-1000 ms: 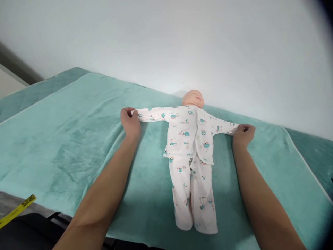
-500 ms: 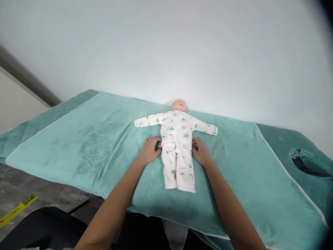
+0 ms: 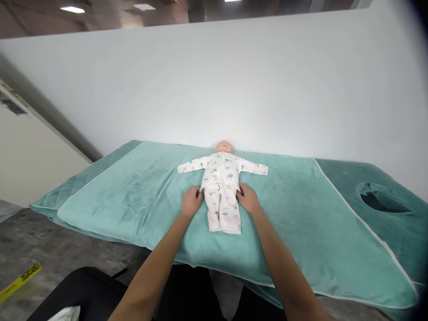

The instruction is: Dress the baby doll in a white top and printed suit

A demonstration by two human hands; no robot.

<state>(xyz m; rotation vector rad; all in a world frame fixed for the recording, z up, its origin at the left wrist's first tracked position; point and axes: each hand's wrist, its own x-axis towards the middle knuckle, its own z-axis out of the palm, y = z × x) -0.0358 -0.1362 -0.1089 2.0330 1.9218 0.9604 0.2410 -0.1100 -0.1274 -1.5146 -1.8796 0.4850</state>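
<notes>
Along the near margin, the person's dark-clad legs [image 3: 187, 292] stand close to a green-covered bed [image 3: 347, 176], with a black object [image 3: 83, 290], possibly a seat, at the left of the view and a yellow strip [image 3: 20, 283] on the grey floor [image 3: 40, 243] beside it. Over the bed is spread a pale green blanket [image 3: 294, 223], on which a doll [image 3: 224, 146] lies on its back, its printed trousers [image 3: 214, 209] pointing toward the viewer. Left hand [image 3: 192, 200] and right hand [image 3: 248, 199] flank the doll's waist, fingers curled inward at the lower edge of the printed jacket [image 3: 222, 171]; whether cloth is pinched between them cannot be told. One second earlier each hand held a cuff; both sleeves [image 3: 191, 165] now lie outstretched and unheld, and the view takes in more of the room. The shift suggests that handling has passed from the sleeves to the hem, which meets the top of the trousers and looks fairly level. Farther off, the doll's head lies near a white wall [image 3: 234, 89]; an opening [image 3: 377, 203] in the bed's cover appears at right, and ceiling lights [image 3: 144, 7] show above the wall.
</notes>
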